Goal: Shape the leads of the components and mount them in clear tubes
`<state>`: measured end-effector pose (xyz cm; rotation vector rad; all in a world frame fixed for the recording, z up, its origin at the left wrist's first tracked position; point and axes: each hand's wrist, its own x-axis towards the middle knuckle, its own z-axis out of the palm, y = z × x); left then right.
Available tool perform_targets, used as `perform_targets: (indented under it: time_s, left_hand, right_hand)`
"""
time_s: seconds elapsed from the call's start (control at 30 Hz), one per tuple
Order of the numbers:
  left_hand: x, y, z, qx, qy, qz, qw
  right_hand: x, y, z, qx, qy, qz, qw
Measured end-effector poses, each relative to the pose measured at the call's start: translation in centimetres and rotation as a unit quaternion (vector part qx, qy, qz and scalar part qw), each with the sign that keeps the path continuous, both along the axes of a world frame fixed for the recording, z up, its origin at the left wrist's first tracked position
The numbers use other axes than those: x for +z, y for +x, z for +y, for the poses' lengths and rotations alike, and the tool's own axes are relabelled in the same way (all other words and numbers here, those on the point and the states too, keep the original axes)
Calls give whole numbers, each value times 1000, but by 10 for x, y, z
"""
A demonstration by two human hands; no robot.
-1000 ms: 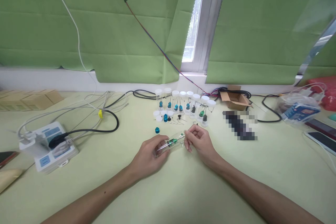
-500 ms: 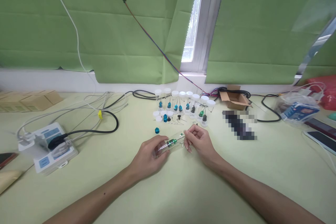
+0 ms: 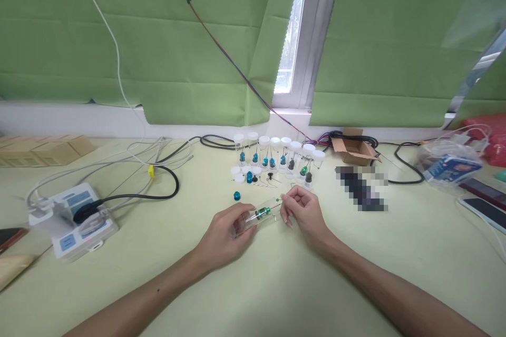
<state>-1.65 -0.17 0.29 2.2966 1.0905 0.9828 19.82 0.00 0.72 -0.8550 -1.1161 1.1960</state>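
Note:
My left hand is wrapped round a clear plastic tube, which lies tilted with its mouth toward the right. Inside the tube is a shiny green metal part with a dark end. A thin metal rod runs from that part out to my right hand, whose thumb and forefinger pinch its end beside the tube's mouth. A small bent metal piece shows near the mouth; what it joins to is unclear. Just beyond my left hand, a loose blue metal part sits on the table.
Several capped clear tubes with blue, green or dark parts stand behind my hands. Loose caps and thin metal pieces lie in front of them. A power strip with cables is at left, an open cardboard box at back right.
My right hand has shifted slightly right, and the green part has slid along inside the tube toward its mouth. My left hand has stayed nearly in place.

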Motion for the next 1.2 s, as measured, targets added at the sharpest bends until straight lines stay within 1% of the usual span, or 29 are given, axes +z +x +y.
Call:
perform_targets:
  time_s: [0.23, 0.53, 0.83, 1.2]
  left_hand:
    - [-1, -1, -2, -4, 8, -11, 1000]
    - [-1, 0, 0, -3, -6, -25, 1000]
    - [1, 0, -1, 0, -5, -21, 1000]
    - [-1, -1, 0, 1, 0, -17, 1000]
  right_hand:
    - [-2, 0, 0, 9, 8, -8, 1000]
    - [-2, 0, 1, 14, 7, -2, 1000]
    - [2, 2, 0, -3, 3, -11, 1000]
    - [0, 1, 2, 7, 3, -20, 1000]
